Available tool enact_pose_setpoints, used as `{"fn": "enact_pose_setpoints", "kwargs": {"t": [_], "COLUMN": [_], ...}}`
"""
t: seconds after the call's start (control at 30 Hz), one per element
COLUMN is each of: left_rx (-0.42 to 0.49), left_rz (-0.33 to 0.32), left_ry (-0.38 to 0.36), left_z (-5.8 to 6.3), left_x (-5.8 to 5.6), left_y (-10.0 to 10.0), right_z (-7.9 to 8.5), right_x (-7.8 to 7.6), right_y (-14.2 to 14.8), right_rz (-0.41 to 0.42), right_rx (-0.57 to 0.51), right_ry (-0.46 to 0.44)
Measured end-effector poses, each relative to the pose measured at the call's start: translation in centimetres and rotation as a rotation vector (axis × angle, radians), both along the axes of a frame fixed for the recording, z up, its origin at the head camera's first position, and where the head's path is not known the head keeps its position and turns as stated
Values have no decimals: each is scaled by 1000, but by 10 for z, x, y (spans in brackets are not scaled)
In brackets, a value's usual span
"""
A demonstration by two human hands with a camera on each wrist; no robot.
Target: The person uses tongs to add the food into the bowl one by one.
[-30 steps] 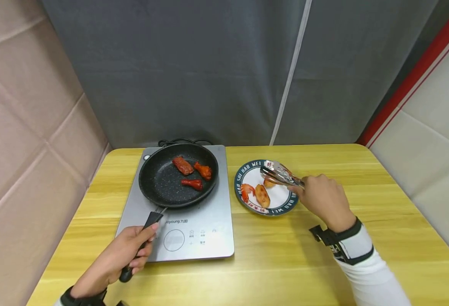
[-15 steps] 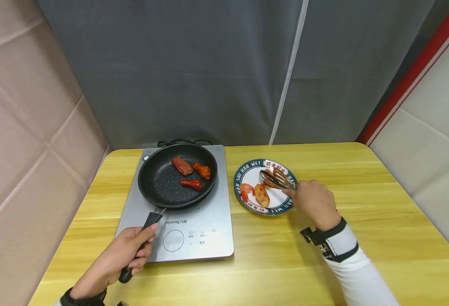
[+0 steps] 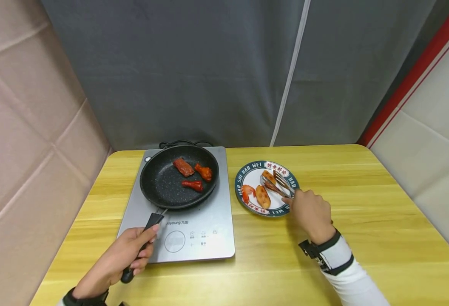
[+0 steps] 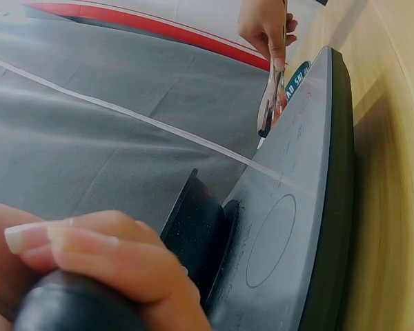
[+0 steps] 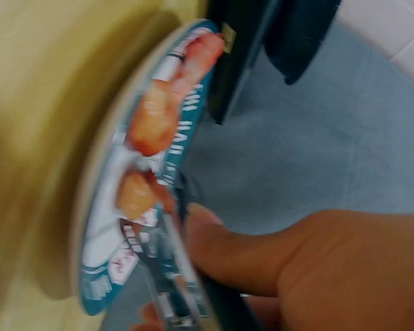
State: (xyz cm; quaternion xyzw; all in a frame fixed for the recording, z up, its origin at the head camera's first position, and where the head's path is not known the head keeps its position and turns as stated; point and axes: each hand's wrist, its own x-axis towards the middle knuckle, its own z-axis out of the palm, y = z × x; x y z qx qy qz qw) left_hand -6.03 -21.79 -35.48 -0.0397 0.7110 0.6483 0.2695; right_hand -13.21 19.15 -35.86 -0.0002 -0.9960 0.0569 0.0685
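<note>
My left hand (image 3: 126, 253) grips the black handle (image 3: 154, 219) of a speckled black frying pan (image 3: 163, 187), which sits on a silver induction cooker. In the pan lie a flat reddish piece of meat (image 3: 183, 167) and two red drumsticks (image 3: 192, 185). Over the round plate (image 3: 243, 170), my right hand (image 3: 311, 214) holds metal tongs (image 3: 279, 189). Their spread tips stand either side of the rear browned oval food piece (image 3: 268, 175); whether they touch it, I cannot tell. Another browned piece (image 3: 262, 197) and a shrimp (image 3: 247, 192) lie nearer the plate's front left.
The induction cooker (image 3: 217, 238) has its touch controls at the front, left of the plate. Behind it a black cable (image 3: 182, 142) lies coiled. A grey curtain (image 3: 194, 85) closes off the back of the wooden table (image 3: 270, 267), with padded walls at both sides.
My right hand has moved left and towards me, turning the tongs so their tips come down around the rear browned piece. My left hand keeps its grip on the pan handle.
</note>
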Motion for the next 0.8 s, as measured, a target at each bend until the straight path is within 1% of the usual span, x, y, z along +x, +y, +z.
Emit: {"fn": "enact_pose_setpoints", "kwargs": {"t": [0.2, 0.37, 0.5, 0.63, 0.8], "left_rx": [-6, -1, 5, 1, -6], "left_rz": [4, 8, 8, 10, 6], "left_ry": [3, 0, -3, -4, -2], "left_z": [1, 0, -1, -2, -1], "left_x": [0, 0, -1, -1, -1], "left_y": [1, 1, 1, 1, 1], "right_z": [-14, -20, -22, -24, -21], "right_x": [-1, -5, -6, -6, -7], "right_y": [6, 14, 20, 26, 32], "right_rz": [53, 106, 134, 147, 169], "right_rx": [10, 27, 9, -8, 1], "right_ry": [103, 156, 160, 144, 144]}}
